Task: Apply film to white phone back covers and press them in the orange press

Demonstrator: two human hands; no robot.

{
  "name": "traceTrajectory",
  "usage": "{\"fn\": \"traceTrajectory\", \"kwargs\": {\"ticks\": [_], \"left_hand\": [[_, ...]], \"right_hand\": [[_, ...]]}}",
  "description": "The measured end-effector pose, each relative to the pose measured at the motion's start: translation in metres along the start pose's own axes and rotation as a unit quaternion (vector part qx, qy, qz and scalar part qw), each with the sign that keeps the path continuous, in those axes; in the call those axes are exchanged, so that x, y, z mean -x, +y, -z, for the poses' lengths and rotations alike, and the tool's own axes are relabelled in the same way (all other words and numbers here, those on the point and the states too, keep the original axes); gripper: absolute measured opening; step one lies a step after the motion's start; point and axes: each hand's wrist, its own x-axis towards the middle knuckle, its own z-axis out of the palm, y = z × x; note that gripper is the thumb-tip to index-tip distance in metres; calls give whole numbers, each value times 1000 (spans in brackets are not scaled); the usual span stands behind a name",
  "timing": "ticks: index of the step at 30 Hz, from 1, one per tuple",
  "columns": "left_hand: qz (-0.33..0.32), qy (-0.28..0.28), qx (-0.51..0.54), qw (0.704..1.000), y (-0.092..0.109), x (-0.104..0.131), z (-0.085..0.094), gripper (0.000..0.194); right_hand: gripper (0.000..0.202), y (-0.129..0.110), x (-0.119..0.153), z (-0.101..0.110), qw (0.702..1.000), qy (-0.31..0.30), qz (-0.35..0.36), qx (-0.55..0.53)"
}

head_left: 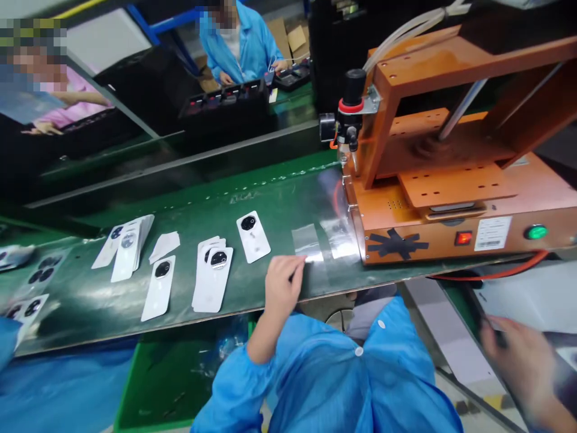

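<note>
My left hand [283, 281] is at the front edge of the green bench, its fingers closed. Its fingertips are beside a small bright strip at the clear film piece [306, 239]; whether they pinch it cannot be made out. A white phone back cover [253, 239] with a round black camera ring lies just left of this hand. My right hand [520, 358] is off to the far right, smeared by motion, over a lower surface beside a white panel [518, 297]. Its grip is not clear.
An orange press machine [451, 216] with a lit green button stands at the bench's right. Stacked white covers [213, 279] and another pile [127, 246] lie leftward. A green bin [166, 379] is below. Two people work across the bench; a blue sleeve [6, 340] shows at left.
</note>
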Motion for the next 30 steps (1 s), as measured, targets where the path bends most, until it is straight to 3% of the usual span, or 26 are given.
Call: {"fn": "traceTrajectory", "kwargs": {"ticks": [2,4,8,11,13,16,20,30], "left_hand": [[14,-10,-72,997,-19,-17,-2,26],[39,-38,-121,991,-30,-25,-8,35],[77,-35,-136,987,-33,-23,-18,35],[80,-20,-111,990,-31,-20,-17,30],[88,-17,-90,992,-29,-21,-15,26],[103,-9,-64,993,-29,-25,-13,23],[117,13,-43,992,-31,-27,-14,18],[116,8,-43,992,-31,-27,-14,13]], "right_hand": [[15,-45,-5,-31,983,-37,179,-28],[28,-110,-19,-57,950,-127,266,-101],[22,-240,-75,-92,923,-158,234,-262],[15,-295,-121,-114,929,-150,262,-212],[14,-312,-144,-128,935,-146,293,-137],[16,-324,-160,-143,921,-152,354,-64],[19,-326,-164,-147,896,-148,418,-29],[21,-324,-168,-152,880,-134,455,-16]]}}
